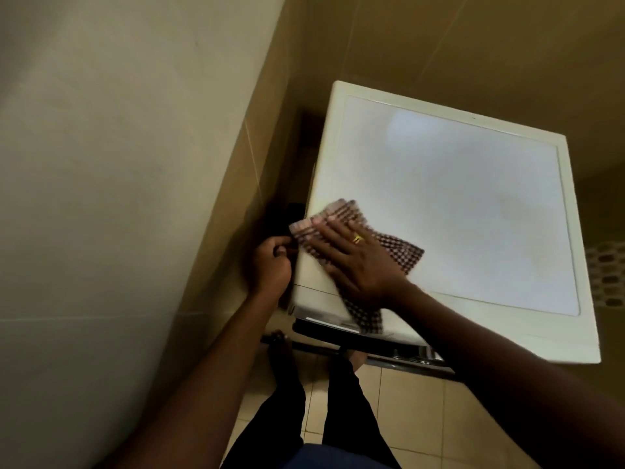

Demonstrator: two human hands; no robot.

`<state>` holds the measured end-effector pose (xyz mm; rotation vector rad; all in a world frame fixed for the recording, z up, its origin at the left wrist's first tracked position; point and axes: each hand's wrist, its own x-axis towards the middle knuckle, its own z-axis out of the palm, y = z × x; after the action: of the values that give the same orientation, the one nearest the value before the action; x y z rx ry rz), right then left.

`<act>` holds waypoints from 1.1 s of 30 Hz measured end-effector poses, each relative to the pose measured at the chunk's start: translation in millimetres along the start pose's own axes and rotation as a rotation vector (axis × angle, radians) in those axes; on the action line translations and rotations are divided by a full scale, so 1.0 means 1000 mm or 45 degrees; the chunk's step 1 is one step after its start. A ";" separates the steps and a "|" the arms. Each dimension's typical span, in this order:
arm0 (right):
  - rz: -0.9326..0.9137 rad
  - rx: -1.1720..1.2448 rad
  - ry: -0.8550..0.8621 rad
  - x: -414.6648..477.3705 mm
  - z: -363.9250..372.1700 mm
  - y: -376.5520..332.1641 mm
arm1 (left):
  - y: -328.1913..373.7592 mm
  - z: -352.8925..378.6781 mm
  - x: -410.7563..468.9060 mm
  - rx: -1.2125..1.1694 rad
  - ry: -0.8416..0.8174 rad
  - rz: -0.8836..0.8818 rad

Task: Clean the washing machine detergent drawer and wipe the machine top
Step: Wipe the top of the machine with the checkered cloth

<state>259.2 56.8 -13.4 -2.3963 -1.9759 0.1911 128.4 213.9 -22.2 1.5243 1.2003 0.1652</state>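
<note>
Checked cloth (402, 256) lies under flat right hand (358, 262) on machine top (473, 204); left hand (270, 264) curls beside wall (223, 198), grip unclear.

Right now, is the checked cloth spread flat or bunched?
Spread flat: the checked cloth lies on the machine top under the right hand, one end hanging over the front.

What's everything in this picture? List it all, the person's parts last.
White washing machine top: one, white, centre right.
Brown-and-white checked cloth: one, on the machine's front left corner.
Beige wall tiles: several, behind and left.
Beige floor tiles: several, bottom.
Perforated surface: one, pale, far right; unidentifiable.
Gold ring: one, on the right hand.
Dark trousers: one pair, bottom centre.
Left hand: one, fingers curled at machine's left edge; grip unclear.
Right hand: one, pressing flat on cloth.
</note>
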 end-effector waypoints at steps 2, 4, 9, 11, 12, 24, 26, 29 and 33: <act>0.235 0.006 0.055 0.018 -0.001 0.020 | -0.001 -0.002 -0.006 -0.078 -0.014 -0.032; 0.558 0.039 0.109 0.048 -0.006 0.015 | -0.004 -0.004 -0.010 -0.095 -0.031 -0.052; 0.455 0.046 0.074 0.054 -0.001 -0.039 | -0.013 -0.013 -0.003 -0.189 0.047 -0.077; 0.250 0.059 0.016 0.031 0.002 -0.062 | -0.012 -0.015 0.003 -0.167 0.117 -0.036; 0.144 0.051 -0.016 0.018 0.004 -0.070 | -0.007 -0.015 0.002 -0.155 0.146 -0.009; 0.384 0.153 0.054 -0.007 0.008 -0.078 | 0.034 0.020 -0.016 0.191 0.168 0.511; 0.107 0.064 -0.009 -0.036 0.015 -0.062 | 0.038 0.026 -0.015 0.222 0.175 0.583; 0.186 -0.002 -0.013 -0.104 0.017 -0.020 | 0.041 0.036 -0.021 0.337 0.099 0.740; 1.005 0.137 0.143 -0.130 0.005 0.002 | 0.039 0.056 -0.041 0.482 -0.020 1.013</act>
<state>236.7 -71.3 -8.8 -2.8815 -0.8586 0.1615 169.3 152.7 9.0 2.2749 0.5667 0.4669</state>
